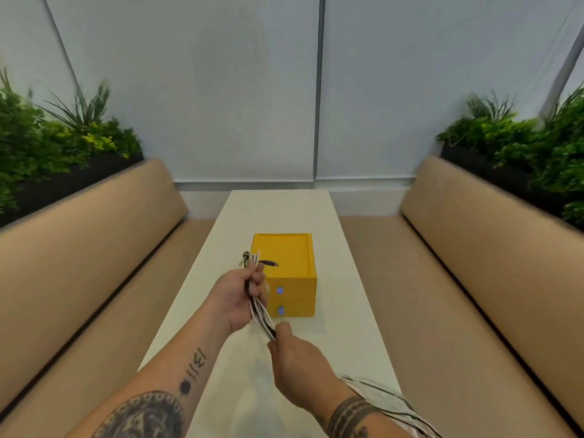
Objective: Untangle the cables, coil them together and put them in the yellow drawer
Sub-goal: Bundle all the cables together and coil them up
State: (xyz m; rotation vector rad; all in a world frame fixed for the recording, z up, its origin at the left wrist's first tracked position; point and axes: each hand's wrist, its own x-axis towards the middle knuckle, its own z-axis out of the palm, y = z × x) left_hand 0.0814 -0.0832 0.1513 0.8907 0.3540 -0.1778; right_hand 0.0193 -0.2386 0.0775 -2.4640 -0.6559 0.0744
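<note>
I judge this job to be in its middle stretch, with the coiling under way and the stowing not yet begun. My left grip (235,298) is clenched round the cables (260,314) just below their plug ends (247,257), which stick up above the fist, one dark plug (270,263) poking off to the right. My right grip (297,365) pinches the same bundle lower down, so a short run of white and dark strands is stretched between the two, held above the desk (335,343) and just in front of the drawer box (284,254). The strands there lie side by side, which suggests the untangling is mostly done, though I cannot tell for the part hidden in the fists. The rest of the cables, the tail (390,398), runs off under my right forearm toward the near right edge of the desk, uncoiled as far as I can see. That slack needs gathering into loops. The box has two yellow drawers stacked, the upper drawer (297,287) and the lower drawer (298,308), both shut, so one must be pulled open before anything goes in. As for writing, each drawer front carries a small blue label (279,290), too small and blurred to read. I see no brand anywhere.
</note>
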